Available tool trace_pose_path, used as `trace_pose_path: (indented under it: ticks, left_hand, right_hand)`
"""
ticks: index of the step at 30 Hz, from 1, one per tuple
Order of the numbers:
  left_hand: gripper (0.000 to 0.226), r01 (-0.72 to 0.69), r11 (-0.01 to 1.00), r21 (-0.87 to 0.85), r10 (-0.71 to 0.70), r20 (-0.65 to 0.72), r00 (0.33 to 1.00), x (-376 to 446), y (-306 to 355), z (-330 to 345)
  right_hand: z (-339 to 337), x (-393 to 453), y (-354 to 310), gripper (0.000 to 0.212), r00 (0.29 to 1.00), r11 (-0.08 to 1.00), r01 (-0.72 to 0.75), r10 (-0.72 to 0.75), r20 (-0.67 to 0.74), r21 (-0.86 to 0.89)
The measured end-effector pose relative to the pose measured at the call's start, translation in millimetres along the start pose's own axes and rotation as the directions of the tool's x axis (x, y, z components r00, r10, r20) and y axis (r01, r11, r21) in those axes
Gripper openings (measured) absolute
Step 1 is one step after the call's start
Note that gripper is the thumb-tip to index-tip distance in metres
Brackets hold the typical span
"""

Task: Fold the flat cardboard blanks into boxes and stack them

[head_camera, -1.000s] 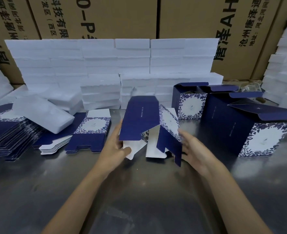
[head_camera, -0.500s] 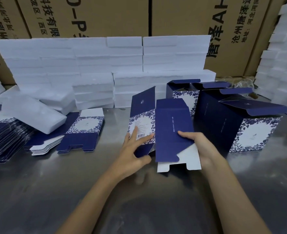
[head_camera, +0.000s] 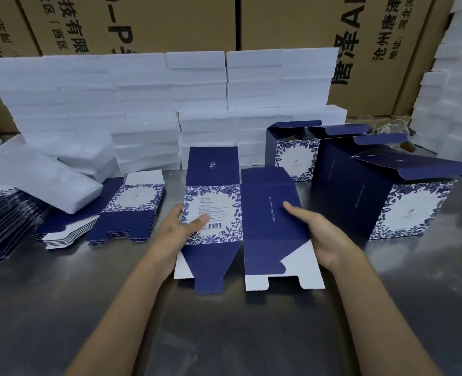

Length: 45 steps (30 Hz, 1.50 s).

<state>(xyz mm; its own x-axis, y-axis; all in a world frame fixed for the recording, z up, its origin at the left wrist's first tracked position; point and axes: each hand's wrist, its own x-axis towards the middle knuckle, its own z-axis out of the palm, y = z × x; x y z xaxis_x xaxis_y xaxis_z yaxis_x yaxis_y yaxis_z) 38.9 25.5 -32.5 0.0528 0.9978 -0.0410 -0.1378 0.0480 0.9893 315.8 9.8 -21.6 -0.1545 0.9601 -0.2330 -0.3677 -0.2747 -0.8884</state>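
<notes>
Both hands hold one cardboard blank (head_camera: 240, 221) up in front of the person, just above a metal table (head_camera: 224, 335). Left hand (head_camera: 179, 229) grips the left edge of the printed floral panel, thumb laid across the front near the barcode and fingers behind. Right hand (head_camera: 324, 237) holds the plain navy panel from its right side, thumb on the front face, fingers curled round the back edge. Forearms reach in from the bottom of the view, spread apart, wrists roughly level.

This blank is partly opened: two panels stand side by side with a crease between them, top flaps pointing up and white-backed bottom flaps hanging toward the table (whether they touch it is not clear). Judging from this, the step in hand is squaring the flat sleeve into a tube. Next would likely be pressing the two sides inward until the corners set, then tucking the bottom flaps.

To the left on the table lie piles of flat blanks (head_camera: 126, 213). To the right stand finished boxes (head_camera: 387, 196) with lids open. White foam slabs (head_camera: 170, 104) are stacked behind, in front of brown cartons (head_camera: 170, 20).
</notes>
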Motion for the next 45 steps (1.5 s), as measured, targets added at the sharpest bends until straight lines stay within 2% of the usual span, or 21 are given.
trace_pose_path:
  ticks: [3, 7, 9, 12, 14, 15, 18, 21, 23, 28, 31, 34, 36, 38, 43, 45]
  left_hand:
    - [0.041, 0.013, 1.000, 0.014, -0.013, 0.039, 0.999, -1, 1, -2]
    - [0.015, 0.020, 0.997, 0.072, -0.013, -0.086, 0.996, 2, 2, -3]
    - [0.002, 0.012, 0.996, 0.087, -0.003, -0.101, 0.995, 2, 0, -4]
    - [0.011, 0.004, 0.996, 0.085, 0.001, -0.063, 0.998, 2, -2, -5]
    - [0.007, 0.002, 0.997, 0.081, 0.002, -0.043, 0.999, 3, 0, -5]
    - [0.014, 0.008, 0.997, 0.078, -0.005, -0.039, 0.999, 4, 2, -3]
    - [0.025, 0.037, 0.992, 0.122, -0.025, -0.098, 0.995, 7, 3, 0]
    - [0.019, 0.022, 0.993, 0.116, -0.004, -0.150, 0.989, 9, 0, -2]
    - [0.018, 0.007, 0.983, 0.181, 0.027, -0.183, 0.983, 9, -3, -4]
    - [0.018, 0.004, 0.983, 0.181, 0.023, -0.147, 0.989, 10, -2, -2]
    - [0.029, 0.054, 0.984, 0.169, -0.033, -0.125, 0.992, 8, -1, -1]
    - [0.026, 0.012, 0.972, 0.235, 0.030, -0.174, 0.984, 9, -4, -2]
    - [0.024, -0.002, 0.978, 0.211, 0.050, -0.224, 0.973, 8, -4, -1]
    - [0.023, 0.001, 0.985, 0.175, 0.042, -0.244, 0.969, 8, -4, 0]
    - [0.028, 0.072, 0.985, 0.155, -0.045, -0.168, 0.985, 6, 0, 3]
    - [0.025, 0.026, 0.981, 0.194, 0.003, -0.145, 0.989, 5, -1, 6]
  right_hand:
    - [1, 2, 0, 0.026, 0.998, 0.998, 0.046, -0.047, -0.033, -0.030]
    - [-1, -2, 1, 0.025, 1.000, 0.996, -0.015, 0.015, 0.006, -0.092]
    - [-2, -3, 0, 0.026, 0.998, 0.994, -0.055, 0.057, 0.026, -0.093]
    - [1, -2, 0, 0.025, 0.998, 0.996, -0.062, 0.063, 0.000, -0.057]
    - [4, 2, 1, 0.026, 0.999, 0.997, -0.015, 0.012, -0.040, -0.073]
    - [4, 4, 2, 0.025, 0.998, 0.996, 0.010, -0.015, -0.055, -0.084]
    - [0, 3, 1, 0.021, 0.998, 0.992, 0.022, -0.030, -0.062, -0.123]
    - [-4, 0, -1, 0.019, 0.998, 0.989, -0.053, 0.047, -0.041, -0.140]
    - [-3, 0, -2, 0.022, 0.996, 0.989, -0.077, 0.072, -0.050, -0.128]
    - [1, 3, 1, 0.023, 0.994, 0.989, 0.078, -0.087, -0.061, -0.126]
    - [2, 4, 1, 0.024, 0.989, 0.985, 0.117, -0.127, -0.073, -0.123]
    - [1, 2, -1, 0.028, 0.996, 0.992, 0.019, -0.030, -0.081, -0.127]
    - [-1, 0, -2, 0.033, 0.997, 0.985, -0.059, 0.049, -0.065, -0.164]
    - [-3, -1, -2, 0.029, 0.998, 0.976, -0.048, 0.041, -0.037, -0.212]
    - [-2, 3, -2, 0.026, 0.992, 0.981, 0.054, -0.075, -0.106, -0.186]
    - [-3, 5, -2, 0.029, 0.989, 0.983, 0.046, -0.071, -0.133, -0.180]
